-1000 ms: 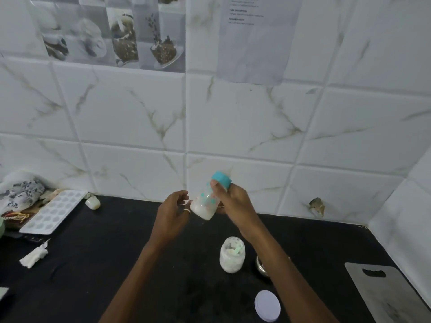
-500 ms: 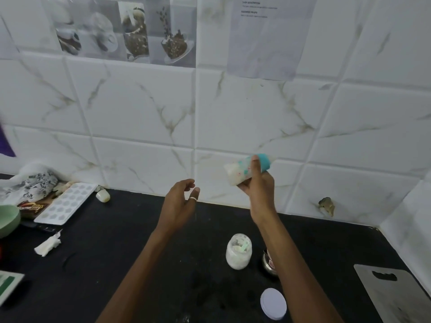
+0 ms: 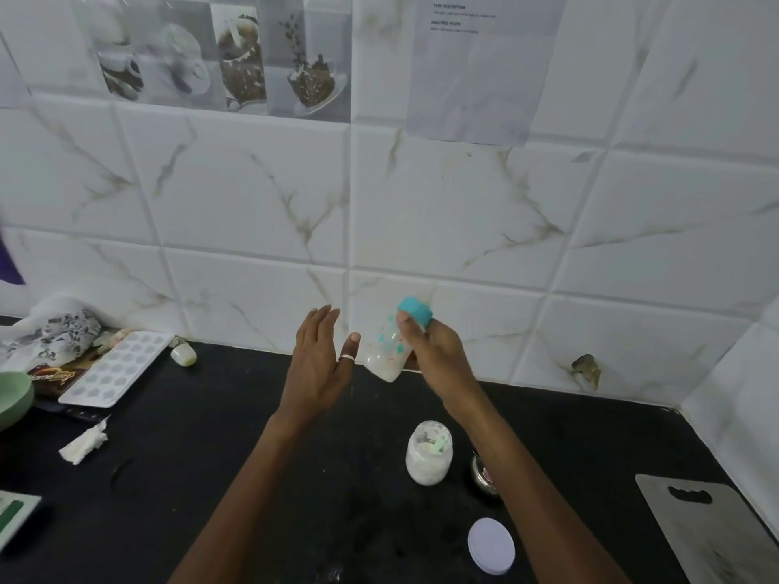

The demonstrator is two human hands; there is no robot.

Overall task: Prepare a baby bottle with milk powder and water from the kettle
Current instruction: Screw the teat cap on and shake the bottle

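My right hand [image 3: 434, 351] grips a small baby bottle [image 3: 388, 351] with a teal cap, tilted with its cap up and to the right; white milk fills its lower part. My left hand [image 3: 318, 360] is spread flat just left of the bottle, thumb nearly at its base, holding nothing. On the black counter [image 3: 253, 478] below stands an open glass jar of milk powder [image 3: 429, 459] with a scoop inside. Its white round lid [image 3: 491, 545] lies nearer to me. No kettle is in view.
A small steel cup [image 3: 484, 478] sits right of the jar, partly behind my right forearm. A steel cutting board [image 3: 712, 537] lies at the right. At the left are an ice tray [image 3: 116, 366], a green bowl [image 3: 12, 396], crumpled tissue [image 3: 84, 446] and a patterned cloth [image 3: 55, 335].
The bottle swung from low and tilted, up to nearly sideways, then back down to a tilt with the cap up. My left hand let go of it and spread apart beside it.
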